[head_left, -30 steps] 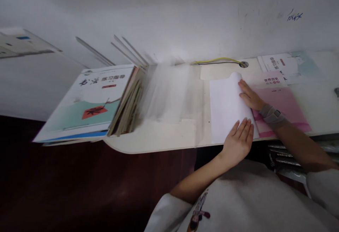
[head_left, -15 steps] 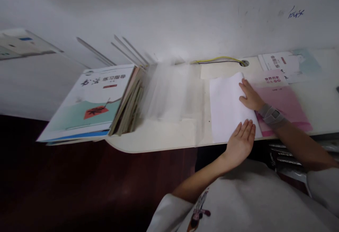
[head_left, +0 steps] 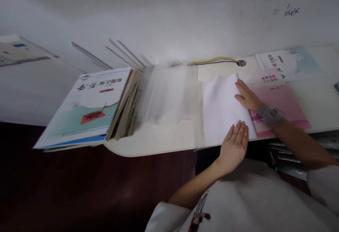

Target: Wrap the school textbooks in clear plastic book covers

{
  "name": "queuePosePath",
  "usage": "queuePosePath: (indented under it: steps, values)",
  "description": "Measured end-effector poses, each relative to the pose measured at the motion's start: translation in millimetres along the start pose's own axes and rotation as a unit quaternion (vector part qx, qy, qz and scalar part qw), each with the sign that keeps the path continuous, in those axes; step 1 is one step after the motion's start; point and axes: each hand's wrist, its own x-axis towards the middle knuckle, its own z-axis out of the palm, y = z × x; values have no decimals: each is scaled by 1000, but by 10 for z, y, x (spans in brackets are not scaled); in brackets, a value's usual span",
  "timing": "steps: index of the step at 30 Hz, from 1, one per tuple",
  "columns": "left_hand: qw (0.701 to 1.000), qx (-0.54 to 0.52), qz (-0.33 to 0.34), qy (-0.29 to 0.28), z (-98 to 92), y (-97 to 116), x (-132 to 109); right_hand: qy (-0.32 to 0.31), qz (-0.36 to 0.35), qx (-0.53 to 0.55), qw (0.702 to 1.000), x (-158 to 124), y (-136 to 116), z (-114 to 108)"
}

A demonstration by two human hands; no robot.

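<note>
A pink book (head_left: 283,105) lies on the pale desk (head_left: 159,138) with its white cover or page (head_left: 222,112) folded open to the left. My left hand (head_left: 234,145) rests flat, fingers stretched out, on the near right corner of that white page. My right hand (head_left: 246,94), with a grey wrist strap, presses on the page's right edge beside the pink cover, fingers extended. A sheet of clear plastic (head_left: 169,97) lies left of the white page.
A tilted stack of books (head_left: 97,108) with a white and teal cover on top overhangs the desk's left end. More booklets (head_left: 286,60) lie at the back right. A yellow cable (head_left: 214,60) runs along the wall into a desk hole. Dark floor lies below.
The white page's top edge has lifted and bowed slightly leftward. Both hands stay on the page; the view has shifted a little.
</note>
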Motion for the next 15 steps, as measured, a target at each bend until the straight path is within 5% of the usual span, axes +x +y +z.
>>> queuePosePath:
  steps: [4,10,15]
  values:
    - [1000,-14,24,5,-40,33,59,13,23,-2,1000,10,29,12]
    - [999,-14,33,-6,-8,8,-7,-31,-68,-9,997,-29,41,14]
    - [998,-41,44,28,76,21,2,34,-25,8,999,-15,61,40]
